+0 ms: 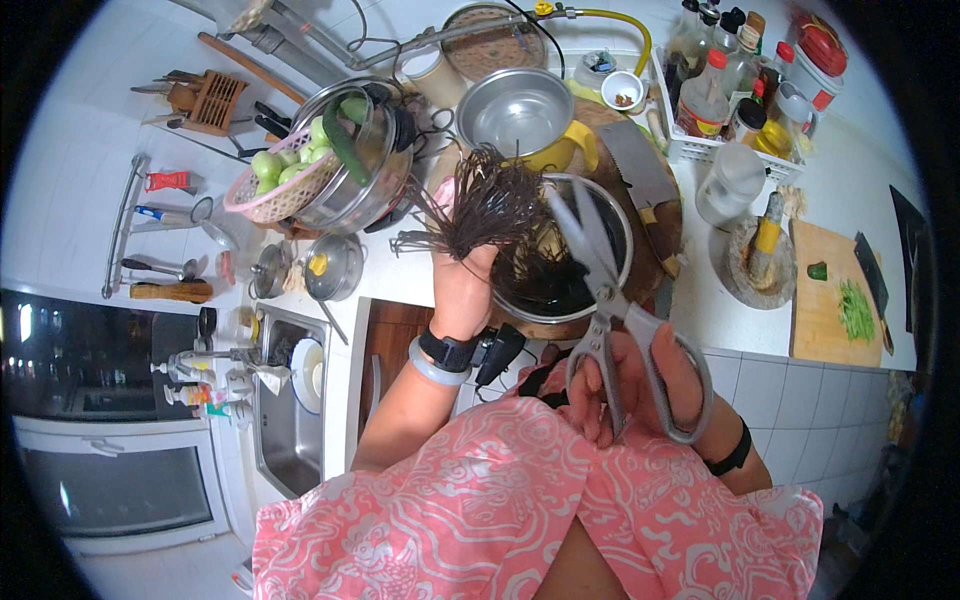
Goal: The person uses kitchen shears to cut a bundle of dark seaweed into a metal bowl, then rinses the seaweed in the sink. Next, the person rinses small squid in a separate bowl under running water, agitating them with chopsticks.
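My left hand (466,274) grips a bunch of thin, wet, dark brown strands (487,196) whose exact kind I cannot tell. Loose ends fan out above the fist, and some hang over the rim of a round metal bowl (627,259). Inside that bowl are dark liquid and more strands, partly hidden by hand and blades. Grey-handled kitchen scissors (602,296) are in my right hand (626,375), fingers through the loops. Their blades stand apart, pointing up over the bowl's right half, to the right of the bunch.
Behind the bowl, an empty steel basin (516,112) sits beside a cleaver (637,165) on a round wooden board (671,176). At right are a stone mortar (759,289) and a cutting board (817,322) with a knife (871,281). A vegetable basket (247,202) and a sink (289,442) lie left.
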`<state>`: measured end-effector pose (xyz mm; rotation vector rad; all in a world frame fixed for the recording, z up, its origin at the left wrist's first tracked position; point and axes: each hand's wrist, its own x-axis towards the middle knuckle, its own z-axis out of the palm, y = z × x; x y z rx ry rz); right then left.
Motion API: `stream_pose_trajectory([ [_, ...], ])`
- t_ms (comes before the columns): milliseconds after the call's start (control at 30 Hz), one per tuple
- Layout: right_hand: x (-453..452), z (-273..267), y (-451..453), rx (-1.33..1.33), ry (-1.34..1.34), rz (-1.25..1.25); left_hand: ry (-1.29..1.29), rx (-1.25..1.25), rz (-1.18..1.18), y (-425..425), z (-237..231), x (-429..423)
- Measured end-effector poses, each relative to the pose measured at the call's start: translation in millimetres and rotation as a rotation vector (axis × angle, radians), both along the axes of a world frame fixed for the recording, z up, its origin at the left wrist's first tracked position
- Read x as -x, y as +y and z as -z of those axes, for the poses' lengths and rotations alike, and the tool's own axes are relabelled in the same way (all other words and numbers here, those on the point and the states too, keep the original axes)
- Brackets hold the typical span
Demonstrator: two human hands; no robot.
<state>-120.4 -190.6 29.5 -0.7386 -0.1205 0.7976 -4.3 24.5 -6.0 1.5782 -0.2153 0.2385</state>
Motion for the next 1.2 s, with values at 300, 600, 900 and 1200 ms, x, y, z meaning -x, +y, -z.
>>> stream_pose_trajectory([
  [300,-2.5,2.3,11.0,-0.036,0.055,-0.151,-0.085,-0.299,0.032,0.8,-9.5,8.6],
  [600,-12.5,6.9,22.2,-0.028,-0.010,0.038,-0.082,-0.443,0.117,1.0,-1.6,17.5],
  [900,-10.3,8.8,24.7,0.038,-0.062,0.138,0.113,0.038,0.171,-4.8,6.2,18.8],
  [1200,-4.1,8.0,22.6,0.152,-0.162,0.144,0.195,0.115,0.146,-1.4,7.2,18.4],
])
